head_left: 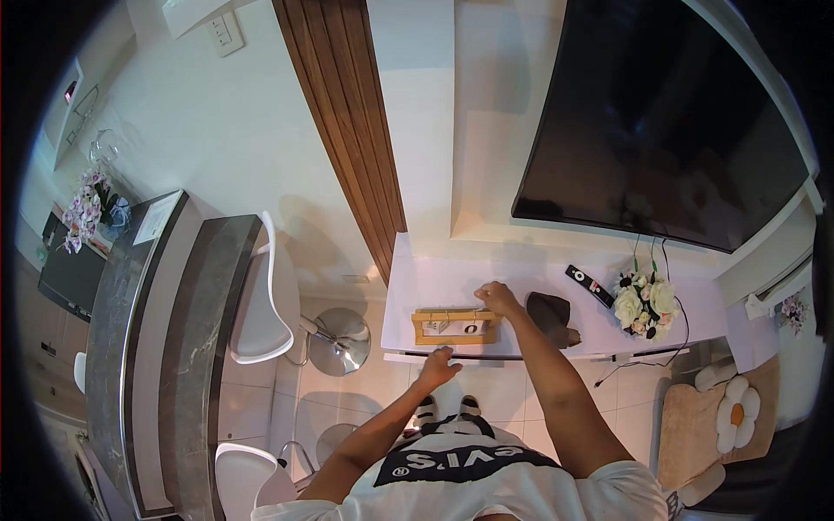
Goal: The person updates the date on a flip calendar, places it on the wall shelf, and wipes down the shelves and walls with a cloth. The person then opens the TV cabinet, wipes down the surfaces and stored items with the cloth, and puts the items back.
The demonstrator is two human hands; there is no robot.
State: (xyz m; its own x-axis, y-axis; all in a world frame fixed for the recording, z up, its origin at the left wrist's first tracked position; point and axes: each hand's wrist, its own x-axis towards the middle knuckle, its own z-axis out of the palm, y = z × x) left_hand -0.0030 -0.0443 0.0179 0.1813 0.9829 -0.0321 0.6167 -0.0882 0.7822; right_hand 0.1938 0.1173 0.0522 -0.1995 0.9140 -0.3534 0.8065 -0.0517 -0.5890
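A small wooden frame (455,327) with hooks and little hanging pieces stands on the white console (400,295). My right hand (496,298) is at the frame's upper right corner, its fingers curled; what they hold, if anything, is too small to make out. Just below the frame's front edge is my left hand (440,368), with thumb and fingers apart and nothing visible between them. A dark brown cloth-like item (549,318) lies to the right of the frame, beside my right forearm.
On the console, a black remote (590,286) and a white flower arrangement (645,305) lie farther right, near a black cable. A large television (669,122) hangs above. At left are a marble counter (195,347), white stools (261,304) and, at lower right, a tan seat (695,425).
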